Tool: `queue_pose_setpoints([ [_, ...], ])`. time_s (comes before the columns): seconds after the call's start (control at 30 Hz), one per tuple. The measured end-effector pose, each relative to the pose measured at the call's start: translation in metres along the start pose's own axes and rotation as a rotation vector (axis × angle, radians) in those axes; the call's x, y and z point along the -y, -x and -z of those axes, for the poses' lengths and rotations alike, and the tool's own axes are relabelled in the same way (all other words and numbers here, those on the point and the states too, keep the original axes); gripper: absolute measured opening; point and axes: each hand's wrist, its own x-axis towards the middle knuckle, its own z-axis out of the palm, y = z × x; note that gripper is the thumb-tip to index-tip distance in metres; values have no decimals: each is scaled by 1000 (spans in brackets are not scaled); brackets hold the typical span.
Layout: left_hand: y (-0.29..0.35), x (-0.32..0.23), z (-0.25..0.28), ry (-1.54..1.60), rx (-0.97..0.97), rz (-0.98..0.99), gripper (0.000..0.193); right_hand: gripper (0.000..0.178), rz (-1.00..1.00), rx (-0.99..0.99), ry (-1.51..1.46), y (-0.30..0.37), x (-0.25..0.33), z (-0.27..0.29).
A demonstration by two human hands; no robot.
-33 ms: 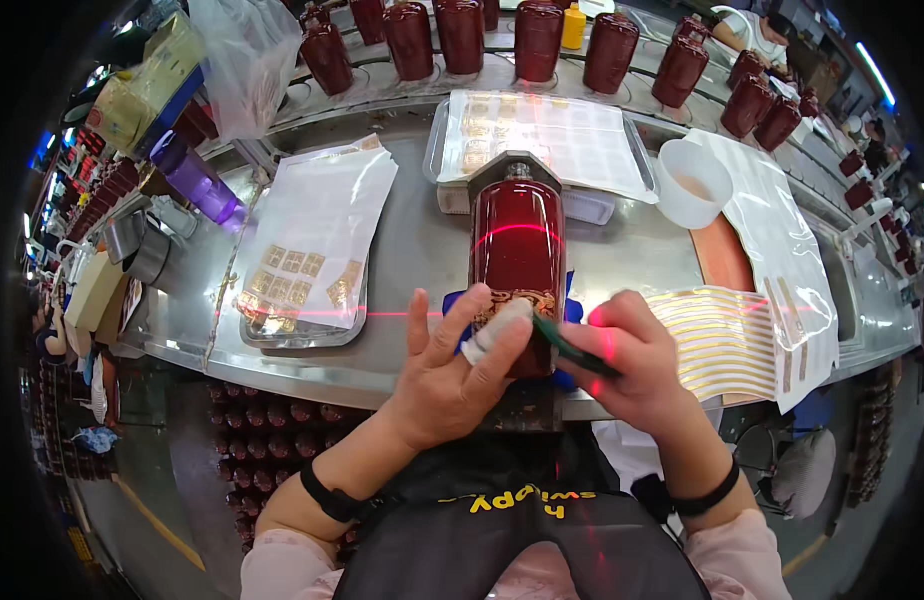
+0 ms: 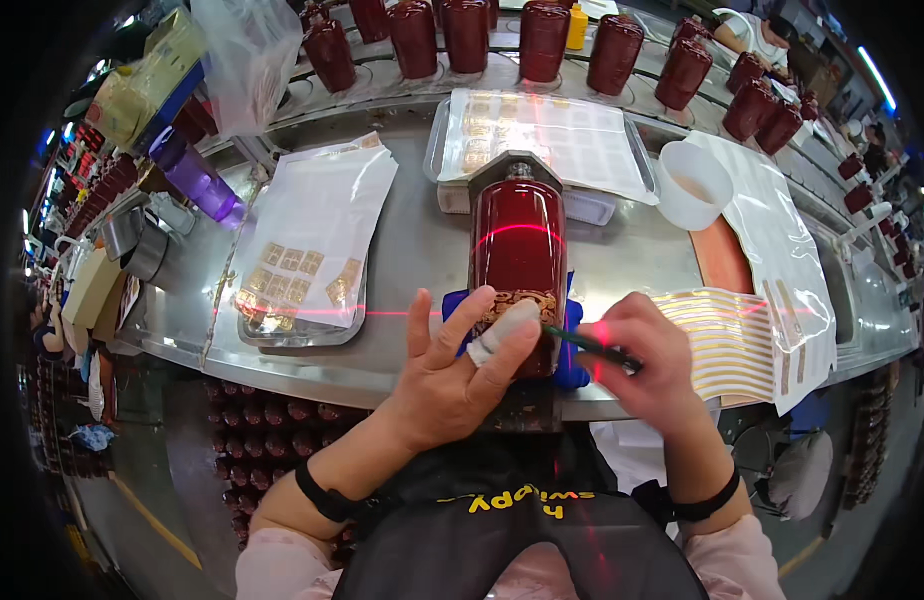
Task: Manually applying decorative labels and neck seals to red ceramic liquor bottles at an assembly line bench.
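Note:
A glossy dark-red bottle (image 2: pixel 519 235) lies on its holder in front of me, its neck pointing away. A gold patterned band (image 2: pixel 544 301) runs round its near part. My left hand (image 2: pixel 447 385) has its fingers spread against the bottle's near left side. One of those fingers wears a white wrap (image 2: pixel 502 333) and touches the bottle by the band. My right hand (image 2: pixel 642 365) pinches a thin dark-green tool (image 2: pixel 587 344), whose far end meets the bottle near the wrapped finger. Exactly what kind of tool it is cannot be made out. Blue supports (image 2: pixel 572 372) show beside the bottle.
To the left, a tray (image 2: pixel 302 338) carries sheets with gold stickers (image 2: pixel 287 265). Behind the bottle stands another sheet-covered tray (image 2: pixel 437 150). A white cup (image 2: pixel 694 185) and gold-striped sheets (image 2: pixel 722 340) lie to the right. Dark-red bottles (image 2: pixel 467 38) line the back; a person (image 2: pixel 757 40) sits beyond.
My right hand has shifted slightly right and turned, so the green tool now shows as a thin line. My left hand has moved very little and stays on the bottle.

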Motion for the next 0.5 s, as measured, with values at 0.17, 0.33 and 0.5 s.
queue_pose_setpoints([
  [0.17, -12, -8, 0, -57, 99, -110, 45, 31, -36, -243, 19, -15, -8, -9],
  [0.33, 14, 1, -9, 236, -177, 56, 51, 42, 282, 43, 259, -13, 13, -4],
  [0.5, 6, 9, -2, 103, -126, 73, 61, 28, -288, -76, -69, -45, 3, -4],
])
